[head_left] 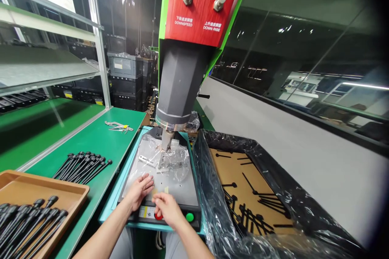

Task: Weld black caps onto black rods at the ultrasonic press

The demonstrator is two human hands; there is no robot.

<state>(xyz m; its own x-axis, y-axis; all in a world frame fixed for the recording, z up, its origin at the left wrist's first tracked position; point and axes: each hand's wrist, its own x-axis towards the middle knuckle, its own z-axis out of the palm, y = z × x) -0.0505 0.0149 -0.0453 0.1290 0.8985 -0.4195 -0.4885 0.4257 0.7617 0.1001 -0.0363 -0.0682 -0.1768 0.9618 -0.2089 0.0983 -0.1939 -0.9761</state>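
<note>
My left hand [139, 191] is over the front left of the grey metal base plate [185, 194], its fingers stretched out and nothing visible in them. To its right, my right hand [166, 207] is closed, fingers curled in above the red button [158, 216]; whatever they may hold is hidden. Beyond both hands, clear plastic film [180, 166] covers a small metal fixture on the plate. The metal horn [167, 139] of the press machine [185, 77] points down at this fixture. A green button [190, 217] is on the panel right of my right hand.
At left, an orange-brown tray [75, 190] holds several black rods with knobbed ends. A bunch of similar rods [85, 166] lies on the green table [117, 149], with pliers [117, 125] farther back. A bin lined with black plastic [209, 194] at right contains more black rods on cardboard.
</note>
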